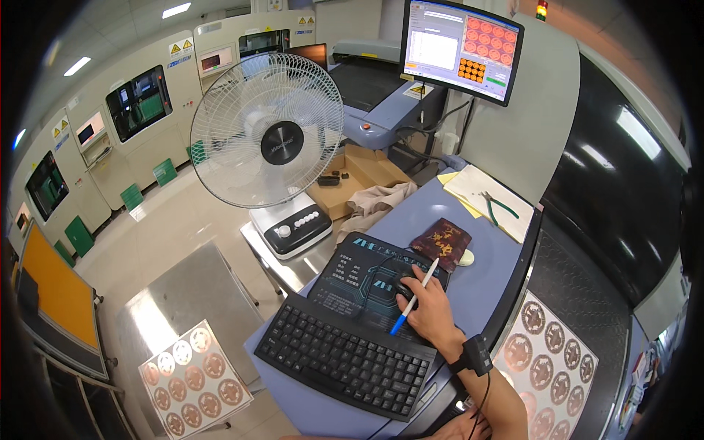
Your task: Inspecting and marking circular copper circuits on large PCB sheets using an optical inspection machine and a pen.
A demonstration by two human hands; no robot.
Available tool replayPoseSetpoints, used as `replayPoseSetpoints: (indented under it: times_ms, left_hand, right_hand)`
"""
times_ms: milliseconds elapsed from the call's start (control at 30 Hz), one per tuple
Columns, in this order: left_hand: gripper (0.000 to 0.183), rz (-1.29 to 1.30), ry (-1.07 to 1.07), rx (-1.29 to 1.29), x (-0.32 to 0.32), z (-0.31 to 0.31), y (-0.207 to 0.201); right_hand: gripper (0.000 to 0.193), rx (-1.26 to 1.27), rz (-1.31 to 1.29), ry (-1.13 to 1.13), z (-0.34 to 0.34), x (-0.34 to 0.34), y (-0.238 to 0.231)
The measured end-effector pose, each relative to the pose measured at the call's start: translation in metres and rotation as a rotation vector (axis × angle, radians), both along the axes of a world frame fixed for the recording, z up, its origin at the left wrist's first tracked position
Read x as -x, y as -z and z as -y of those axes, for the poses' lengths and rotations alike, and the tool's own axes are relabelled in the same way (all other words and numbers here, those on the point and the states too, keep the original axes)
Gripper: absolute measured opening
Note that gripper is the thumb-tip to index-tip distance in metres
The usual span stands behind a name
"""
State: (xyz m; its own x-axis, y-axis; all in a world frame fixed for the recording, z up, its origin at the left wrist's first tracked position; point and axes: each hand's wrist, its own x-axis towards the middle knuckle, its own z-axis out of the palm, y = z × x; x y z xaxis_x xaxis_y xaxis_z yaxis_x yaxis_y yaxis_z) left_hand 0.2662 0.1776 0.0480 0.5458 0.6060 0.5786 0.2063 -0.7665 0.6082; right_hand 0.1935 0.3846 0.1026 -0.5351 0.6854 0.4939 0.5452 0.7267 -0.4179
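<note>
My right hand (431, 308) rests curled over a black computer mouse (405, 284), with a white and blue pen (415, 297) held slantwise between its fingers. Under the mouse lies a black printed mouse pad (345, 286). A black keyboard (345, 359) sits just nearer to me, overlapping the pad's edge. Beyond the mouse, a dark red booklet with gold marks (442, 242) partly covers a pale rounded object (466, 258). Low at the bottom edge, part of my left hand (463, 427) shows beside my right forearm; its fingers are mostly hidden.
A white desk fan (290, 227) stands left of the pad. Green-handled pliers (500, 209) lie on papers at the back right. A monitor (462, 48) hangs above. Panels of copper-coloured round patterns lie at left (194, 381) and right (546, 367). An open cardboard box (367, 172) sits behind the fan.
</note>
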Motion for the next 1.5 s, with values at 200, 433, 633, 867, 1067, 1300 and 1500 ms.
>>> replayPoseSetpoints:
  times_ms: [200, 433, 633, 867, 1067, 1300, 1500]
  left_hand:
    - [0.068, 0.035, 0.025, 0.032, 0.0, 0.002, -0.003]
    - [0.066, 0.063, 0.019, 0.016, 0.0, 0.003, 0.002]
    - [0.065, -0.004, 0.002, 0.026, -0.004, 0.005, 0.009]
    - [0.062, -0.014, -0.055, -0.064, 0.005, 0.002, -0.001]
    - [0.062, 0.005, -0.044, -0.065, 0.002, 0.001, 0.0]
    - [0.063, 0.011, -0.054, -0.083, -0.004, 0.002, -0.002]
    - [0.078, -0.304, -0.062, 0.01, 0.004, 0.006, 0.002]
  right_hand:
    - [0.037, 0.005, -0.006, 0.024, 0.003, 0.003, -0.003]
    - [0.035, 0.006, -0.003, 0.094, 0.005, 0.005, 0.0]
    - [0.035, 0.019, -0.006, 0.082, 0.004, 0.004, -0.002]
    - [0.035, 0.011, -0.011, 0.064, 0.001, 0.007, 0.0]
    - [0.035, 0.023, -0.004, 0.069, 0.003, 0.005, -0.001]
    - [0.036, 0.036, -0.038, 0.08, 0.002, -0.003, 0.001]
    - [0.04, 0.053, -0.201, 0.124, 0.013, 0.0, -0.009]
